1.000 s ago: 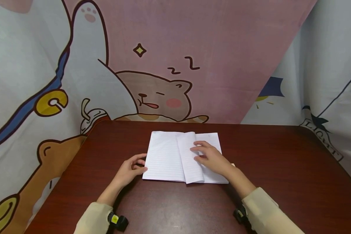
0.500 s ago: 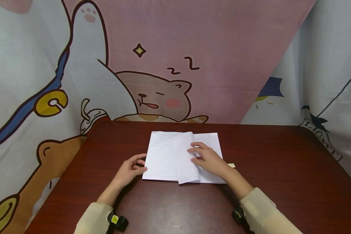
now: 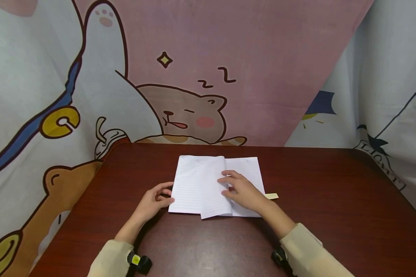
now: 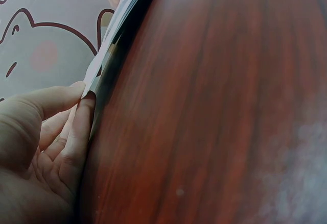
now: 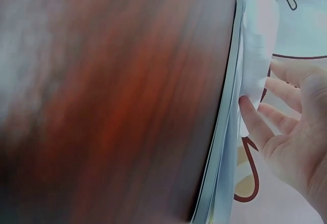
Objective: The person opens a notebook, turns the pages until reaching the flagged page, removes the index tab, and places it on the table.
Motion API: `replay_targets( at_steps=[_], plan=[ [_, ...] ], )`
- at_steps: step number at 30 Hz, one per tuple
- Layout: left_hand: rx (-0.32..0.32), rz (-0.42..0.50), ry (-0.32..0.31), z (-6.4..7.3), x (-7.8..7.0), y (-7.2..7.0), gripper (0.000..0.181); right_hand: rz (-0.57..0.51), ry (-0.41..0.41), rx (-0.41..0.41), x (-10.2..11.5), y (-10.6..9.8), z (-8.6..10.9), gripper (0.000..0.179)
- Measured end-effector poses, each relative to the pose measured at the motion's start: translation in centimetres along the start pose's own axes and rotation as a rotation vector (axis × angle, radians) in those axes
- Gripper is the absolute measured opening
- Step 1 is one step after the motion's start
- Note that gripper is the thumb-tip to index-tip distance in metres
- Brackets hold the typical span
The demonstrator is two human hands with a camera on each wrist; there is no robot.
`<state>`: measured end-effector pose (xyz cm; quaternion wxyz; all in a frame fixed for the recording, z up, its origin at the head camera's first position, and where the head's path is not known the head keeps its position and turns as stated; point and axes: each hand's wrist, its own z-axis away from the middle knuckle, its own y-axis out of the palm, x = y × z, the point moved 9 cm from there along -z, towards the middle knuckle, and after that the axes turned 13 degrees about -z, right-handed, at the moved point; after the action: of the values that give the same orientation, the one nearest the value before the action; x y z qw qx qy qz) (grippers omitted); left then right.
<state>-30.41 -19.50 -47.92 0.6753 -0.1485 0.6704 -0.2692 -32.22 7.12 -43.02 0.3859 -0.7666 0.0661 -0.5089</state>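
A notebook (image 3: 186,184) with lined white pages lies spread on the table in the head view. Its left edge is pinched by my left hand (image 3: 152,202); in the left wrist view the thumb (image 4: 64,99) presses on top and a finger sits underneath. One page (image 3: 213,196) curves over toward the left half, its loose lower corner jutting past the notebook's front edge. My right hand (image 3: 244,192) touches this page with spread, loosely bent fingers. From the right wrist, the thumb (image 5: 251,119) meets the raised page (image 5: 258,55), and some other fingertips are hidden behind it.
A pale yellow tab (image 3: 272,196) sticks out from the notebook's right side. The dark wooden table (image 3: 332,200) reaches back to a cartoon-printed cloth (image 3: 263,77). Dark wrist cameras (image 3: 140,263) hang under both sleeves.
The turning page has swung further left across the notebook, and my right hand has moved left with it. More of the yellow tab shows. My left hand stays put.
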Motion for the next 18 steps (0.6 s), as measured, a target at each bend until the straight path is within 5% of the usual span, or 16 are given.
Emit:
replay_targets(
  at_steps=[18],
  plan=[
    [-0.002,-0.004,0.004,0.0,-0.1,0.0,0.054,0.060,0.042,0.049,1.2,2.2,-0.5,0.036]
  ],
)
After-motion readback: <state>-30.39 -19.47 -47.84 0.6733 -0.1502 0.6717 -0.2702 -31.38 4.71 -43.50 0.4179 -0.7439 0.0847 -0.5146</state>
